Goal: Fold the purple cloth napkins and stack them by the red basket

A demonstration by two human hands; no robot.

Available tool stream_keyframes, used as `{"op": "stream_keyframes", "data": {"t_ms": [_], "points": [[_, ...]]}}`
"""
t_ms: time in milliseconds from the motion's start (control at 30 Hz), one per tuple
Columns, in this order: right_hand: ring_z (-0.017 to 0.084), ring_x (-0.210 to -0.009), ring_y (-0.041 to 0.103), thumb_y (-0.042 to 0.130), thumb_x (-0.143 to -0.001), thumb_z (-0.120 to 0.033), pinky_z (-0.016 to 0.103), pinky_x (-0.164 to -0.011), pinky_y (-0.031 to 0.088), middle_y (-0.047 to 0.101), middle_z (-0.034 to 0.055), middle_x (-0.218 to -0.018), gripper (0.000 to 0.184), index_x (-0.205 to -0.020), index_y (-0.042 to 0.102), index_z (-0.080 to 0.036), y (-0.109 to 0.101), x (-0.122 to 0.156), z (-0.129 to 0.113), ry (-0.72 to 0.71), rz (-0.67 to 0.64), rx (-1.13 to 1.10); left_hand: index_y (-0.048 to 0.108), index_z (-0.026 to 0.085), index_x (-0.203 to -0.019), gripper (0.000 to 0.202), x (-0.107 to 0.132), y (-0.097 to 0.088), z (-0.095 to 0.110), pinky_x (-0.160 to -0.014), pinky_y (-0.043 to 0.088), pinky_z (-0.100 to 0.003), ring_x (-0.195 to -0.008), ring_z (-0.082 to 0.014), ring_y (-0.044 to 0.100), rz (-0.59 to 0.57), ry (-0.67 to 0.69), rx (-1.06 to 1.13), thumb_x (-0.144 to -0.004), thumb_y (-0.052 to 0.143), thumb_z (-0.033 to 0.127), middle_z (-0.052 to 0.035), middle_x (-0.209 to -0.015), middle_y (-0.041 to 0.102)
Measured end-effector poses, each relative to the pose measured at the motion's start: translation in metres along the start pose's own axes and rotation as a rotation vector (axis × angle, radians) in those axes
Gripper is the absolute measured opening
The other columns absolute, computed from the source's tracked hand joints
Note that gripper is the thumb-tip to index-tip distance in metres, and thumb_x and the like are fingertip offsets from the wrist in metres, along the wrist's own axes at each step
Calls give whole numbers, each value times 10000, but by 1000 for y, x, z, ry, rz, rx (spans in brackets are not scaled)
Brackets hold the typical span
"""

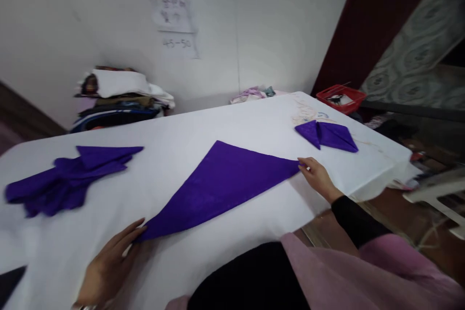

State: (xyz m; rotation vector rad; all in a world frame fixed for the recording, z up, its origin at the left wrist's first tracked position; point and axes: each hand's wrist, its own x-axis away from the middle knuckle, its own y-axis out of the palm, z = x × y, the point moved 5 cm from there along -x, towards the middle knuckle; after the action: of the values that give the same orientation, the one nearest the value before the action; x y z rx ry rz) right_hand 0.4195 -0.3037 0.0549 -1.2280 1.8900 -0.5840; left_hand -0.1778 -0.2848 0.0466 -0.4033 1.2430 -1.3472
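A purple cloth (225, 184), folded into a triangle, lies across the white-covered table (203, 261) in front of me. My left hand (112, 256) pinches its near left corner, with the thumb partly hidden under the edge. At the opposite end, my right hand (316, 174) grips the right corner between thumb and fingers. The cloth's long edge runs between both hands on my side, and its third corner points away toward the wall. To the left is a crumpled heap of purple cloth (72, 179). Beyond my right hand are folded purple pieces (327, 135).
Folded clothes (119, 97) are stacked against the wall at the back left. A red basket (341, 99) stands past the table's far right corner. Small pastel fabrics (252, 94) lie at the back edge. A white plastic chair (439, 198) is at the right.
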Motion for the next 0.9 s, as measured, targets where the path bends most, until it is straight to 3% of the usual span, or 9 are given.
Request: {"op": "stream_keyframes", "data": {"t_ms": [133, 233, 367, 500, 567, 667, 767, 900], "points": [[227, -1005, 589, 511, -865, -320, 383, -827, 505, 624, 69, -1110, 294, -1130, 628, -265, 48, 10, -72, -184, -178, -175, 657, 293, -979, 212, -22, -23, 38, -427, 521, -196, -929, -211, 665, 58, -14, 92, -792, 561, 317, -12, -1088, 679], [216, -1107, 561, 518, -873, -298, 417, -965, 442, 624, 54, -1170, 307, -1165, 611, -283, 83, 18, -141, -318, -328, -346, 668, 243, -914, 161, -43, -35, 61, -455, 512, -195, -859, -186, 663, 95, 13, 143, -799, 561, 275, -33, -976, 689], [228, -1196, 508, 568, -850, -335, 446, -1011, 405, 571, 75, -1280, 451, -1293, 512, -268, 114, 26, -234, -449, -566, -521, 653, 223, -868, 113, -73, -43, 96, -706, 557, -281, -837, -156, 636, 125, 159, 220, -800, 566, 196, -30, -889, 672], [277, -1295, 401, 654, -772, -408, 509, -1042, 346, 412, 120, -1428, 771, -1434, 296, -241, 133, 25, -297, -461, -634, -588, 638, 219, -820, 116, -100, -41, 129, -794, 531, -324, -893, -163, 612, 72, 294, 246, -754, 590, 137, -31, -925, 666], [286, -1301, 388, 681, -745, -395, 509, -1037, 347, 379, 130, -1447, 871, -1461, 214, -233, 141, 22, -313, -444, -587, -624, 635, 217, -797, 121, -110, -37, 138, -816, 519, -341, -931, -176, 600, 29, 306, 257, -727, 598, 126, -38, -962, 658], [268, -1172, 518, 643, -772, -293, 479, -963, 418, 509, 109, -1343, 825, -1464, 196, -246, 153, 16, -315, -327, -481, -697, 630, 213, -773, 95, -123, -30, 145, -844, 502, -363, -975, -192, 582, -6, 279, 279, -715, 611, 140, -47, -1009, 641], [234, -1045, 590, 542, -820, -221, 439, -915, 446, 610, 69, -1212, 648, -1425, 312, -249, 158, 9, -304, -178, -402, -800, 604, 204, -743, 48, -135, -23, 150, -864, 485, -377, -974, -196, 580, -8, 256, 336, -717, 636, 179, -51, -1004, 641], [212, -1109, 554, 518, -838, -252, 394, -961, 413, 616, 19, -1208, 453, -1290, 506, -256, 148, 2, -285, -14, -339, -1091, 617, 199, -787, 153, -155, -5, 145, -873, 477, -368, -973, -203, 595, -111, 189, 549, -740, 665, 336, -62, -1034, 649]]}}
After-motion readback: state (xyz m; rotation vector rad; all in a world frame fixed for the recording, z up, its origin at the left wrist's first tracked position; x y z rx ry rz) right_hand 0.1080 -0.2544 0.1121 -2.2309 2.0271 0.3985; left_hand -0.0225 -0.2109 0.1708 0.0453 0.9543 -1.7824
